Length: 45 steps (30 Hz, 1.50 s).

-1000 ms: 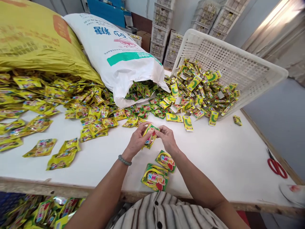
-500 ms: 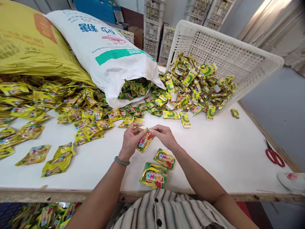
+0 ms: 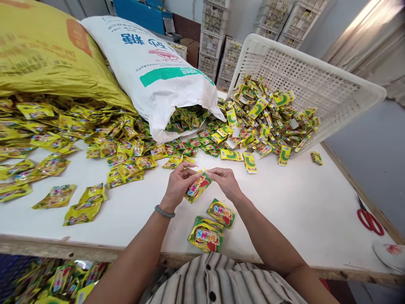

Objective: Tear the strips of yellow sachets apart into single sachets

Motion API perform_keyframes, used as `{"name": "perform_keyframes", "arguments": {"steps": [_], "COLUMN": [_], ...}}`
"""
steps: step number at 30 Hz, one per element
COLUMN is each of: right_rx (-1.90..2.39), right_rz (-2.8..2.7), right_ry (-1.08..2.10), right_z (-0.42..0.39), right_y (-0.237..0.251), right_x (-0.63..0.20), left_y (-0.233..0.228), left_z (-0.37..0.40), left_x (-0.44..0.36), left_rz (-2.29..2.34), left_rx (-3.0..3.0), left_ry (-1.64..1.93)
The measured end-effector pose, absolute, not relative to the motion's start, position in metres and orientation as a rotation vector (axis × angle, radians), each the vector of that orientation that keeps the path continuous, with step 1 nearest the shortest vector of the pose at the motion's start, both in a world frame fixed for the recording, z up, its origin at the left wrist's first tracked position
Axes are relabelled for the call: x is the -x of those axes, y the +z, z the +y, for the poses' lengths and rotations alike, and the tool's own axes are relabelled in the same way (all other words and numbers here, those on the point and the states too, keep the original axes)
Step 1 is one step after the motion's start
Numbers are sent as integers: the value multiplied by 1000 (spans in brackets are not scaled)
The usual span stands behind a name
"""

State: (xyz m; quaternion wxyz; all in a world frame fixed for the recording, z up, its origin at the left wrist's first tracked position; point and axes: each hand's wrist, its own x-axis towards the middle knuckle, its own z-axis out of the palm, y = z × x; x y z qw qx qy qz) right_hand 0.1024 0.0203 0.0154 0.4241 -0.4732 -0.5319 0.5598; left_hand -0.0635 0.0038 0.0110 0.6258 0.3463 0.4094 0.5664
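Yellow foil packet (image 3: 196, 187) held just above the white surface (image 3: 294, 202), pinched at its upper edge between both hands. Left hand (image 3: 177, 185) grips the left corner with fingers pressed together on the foil; right hand (image 3: 225, 180) pinches the right corner between thumb and forefinger. The packet hangs tilted, its printed face towards the person, clear of the surface and near its front edge. Judged by its look, it is light, thin and pliant, with a slick skin that would slide under a loose grip; the flat sealed edges look like the firmest places to hold, while the soft middle would crumple. Two finished packets (image 3: 205, 236) lie just below the hands, one overlapping the other, with a third (image 3: 221, 212) beside them. A loose heap of yellow packets (image 3: 95, 143) spreads to the left below a yellow sack (image 3: 47, 55). A white sack (image 3: 152, 71) lies open-mouthed at centre, spilling small green sachets (image 3: 186, 145). A white basket (image 3: 316, 84), tipped on its side, pours out small yellow cards (image 3: 265, 118). Red scissors (image 3: 369, 220) rest well apart at the right edge
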Motion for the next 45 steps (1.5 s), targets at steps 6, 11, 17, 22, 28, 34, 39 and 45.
{"name": "perform_keyframes", "arguments": {"steps": [6,11,17,22,28,34,39,45], "right_rx": [1134,1111,1257,1276,1260,1250,1261,1195], "right_rz": [-1582,-1844,-1825,-1725,-1427,-1185,-1371,-1210], "right_ry": [1266,904,726,768,1085,1105,956,1130], "right_z": [6,-5,-7,-23,-31,-23,-34,-29], "right_y": [22,22,8,-1,-10,-8,-7,6], "right_x": [-111,-110,-92,-74,-74,-83,-73,-81], "left_y": [9,9,9,8,7,7,11,15], "left_z": [4,4,3,4,9,8,1,2], "left_x": [65,64,62,64,62,53,51,46], "left_rz": [915,895,876,886,879,783,781,710], "left_rx": [-717,-702,-753,-742,-592,-388,-416,-563], "left_ry": [1251,1238,1241,1247,1364,1309,1230,1308]}}
